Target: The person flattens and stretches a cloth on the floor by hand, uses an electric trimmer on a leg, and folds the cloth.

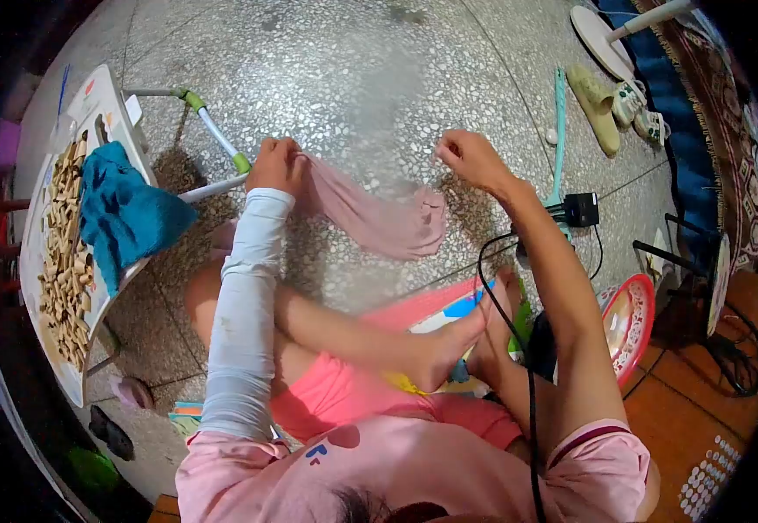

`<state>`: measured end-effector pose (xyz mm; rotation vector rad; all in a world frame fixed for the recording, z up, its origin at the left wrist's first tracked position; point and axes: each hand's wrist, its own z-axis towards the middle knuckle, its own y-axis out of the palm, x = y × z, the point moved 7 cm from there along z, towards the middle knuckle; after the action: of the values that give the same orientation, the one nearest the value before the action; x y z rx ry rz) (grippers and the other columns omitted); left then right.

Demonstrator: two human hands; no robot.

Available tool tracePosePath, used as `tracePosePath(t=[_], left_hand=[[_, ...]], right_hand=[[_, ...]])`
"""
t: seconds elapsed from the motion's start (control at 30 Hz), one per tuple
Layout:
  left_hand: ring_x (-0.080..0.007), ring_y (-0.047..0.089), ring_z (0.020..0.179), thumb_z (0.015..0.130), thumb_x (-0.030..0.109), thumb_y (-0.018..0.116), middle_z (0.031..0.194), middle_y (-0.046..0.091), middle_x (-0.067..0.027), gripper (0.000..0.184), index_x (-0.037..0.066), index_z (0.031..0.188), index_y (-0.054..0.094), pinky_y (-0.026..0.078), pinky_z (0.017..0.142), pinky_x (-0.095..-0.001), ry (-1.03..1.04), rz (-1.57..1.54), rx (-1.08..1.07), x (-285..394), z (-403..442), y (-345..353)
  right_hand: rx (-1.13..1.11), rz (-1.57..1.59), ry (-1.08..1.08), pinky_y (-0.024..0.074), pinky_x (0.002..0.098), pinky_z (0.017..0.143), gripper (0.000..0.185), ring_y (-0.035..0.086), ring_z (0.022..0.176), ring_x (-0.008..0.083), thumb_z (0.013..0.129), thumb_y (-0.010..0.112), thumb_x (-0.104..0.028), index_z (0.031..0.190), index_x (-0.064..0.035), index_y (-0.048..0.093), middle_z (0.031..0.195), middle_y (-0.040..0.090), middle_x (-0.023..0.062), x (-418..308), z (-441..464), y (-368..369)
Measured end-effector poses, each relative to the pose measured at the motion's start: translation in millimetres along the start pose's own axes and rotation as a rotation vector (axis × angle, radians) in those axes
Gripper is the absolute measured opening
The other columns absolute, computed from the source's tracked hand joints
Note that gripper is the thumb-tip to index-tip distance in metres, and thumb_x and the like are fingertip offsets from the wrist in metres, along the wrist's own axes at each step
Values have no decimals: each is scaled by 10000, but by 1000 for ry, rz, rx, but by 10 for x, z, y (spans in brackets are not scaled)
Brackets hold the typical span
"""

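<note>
A long, limp piece of pink cloth (370, 213), shaped like a tube, stretches over the speckled floor in front of my crossed legs. My left hand (276, 166) is closed on its left end, and the loose end hangs out to the right, slightly blurred. A pale, whitish sleeve (244, 305) covers my left forearm. My right hand (473, 159) is raised to the right of the cloth, apart from it, with its fingers curled in and nothing visible in them. My right forearm is bare.
At left stands a white folding table (83, 383) with many small tan pieces (65, 261) and a teal towel (126, 205). A black cable (531, 410) runs past my right arm. Further right are a red-rimmed basin (639, 322), shoes (595, 109) and a black plug adapter (581, 209).
</note>
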<state>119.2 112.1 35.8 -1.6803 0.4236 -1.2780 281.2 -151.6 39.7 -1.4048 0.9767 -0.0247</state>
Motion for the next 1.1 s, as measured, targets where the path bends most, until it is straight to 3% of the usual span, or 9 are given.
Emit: tracePosePath(t=[0.17,0.27,0.37,0.47,0.57,0.7,0.87,1.0,1.1], left_hand=[[-350,606,835,856,157,616,886,620,-143,156,53,966,579,481,732,-404,78,-125,48,71,49,16],[-347,618,819,855,145,617,875,637,-150,147,51,964,586,487,725,-389,80,-188,87,-41,-17,21],[-315,632,793,858,111,609,865,643,-143,122,41,957,595,494,709,-363,82,-174,184,-141,8,-48],[-230,638,751,872,54,586,853,634,-122,109,17,973,605,499,681,-322,111,-361,396,45,3,-369],[-156,628,774,924,94,566,868,644,-82,132,11,1020,602,488,688,-278,171,-514,498,199,-43,-551],[-168,587,717,870,17,572,848,594,-87,80,2,939,610,469,663,-274,299,-546,557,485,-237,-800],[-131,578,738,879,56,582,837,595,-66,77,-2,923,606,458,679,-258,323,-662,499,550,-424,-926],[-147,585,781,886,90,592,910,596,-88,152,9,1014,605,467,700,-269,207,-598,423,324,-215,-782],[-181,574,852,880,107,595,1009,568,-116,230,22,1094,586,475,711,-292,158,-392,526,209,17,-626]], right_hand=[[-121,59,-93,502,402,753,209,631,809,334,821,597,-206,890,-10,627,888,665,171,-425,-178,395],[-280,-237,70,499,402,761,205,627,819,340,827,595,-198,920,-20,634,873,661,169,-798,-285,609],[-194,-274,-18,491,381,741,196,622,792,311,831,603,-205,925,-34,628,850,654,145,-781,-223,407],[176,174,-104,470,358,708,206,599,745,249,840,612,-234,895,-35,605,801,627,106,-591,-85,-238],[169,380,9,446,326,679,231,559,716,181,852,620,-255,911,-33,595,765,598,75,-739,-132,-752],[262,33,-61,425,310,613,198,516,668,143,876,615,-211,922,-22,579,748,572,58,-807,-208,-1046],[-223,242,-46,431,280,646,180,506,715,106,879,609,-177,913,-4,574,744,568,19,-899,-395,-1046],[-72,243,-33,453,309,748,176,555,802,151,883,590,-154,996,-19,588,835,604,66,-740,-138,-1059],[473,-417,-111,448,381,864,235,586,955,268,863,580,-139,1075,-41,591,1011,624,146,-723,-34,-1006]])
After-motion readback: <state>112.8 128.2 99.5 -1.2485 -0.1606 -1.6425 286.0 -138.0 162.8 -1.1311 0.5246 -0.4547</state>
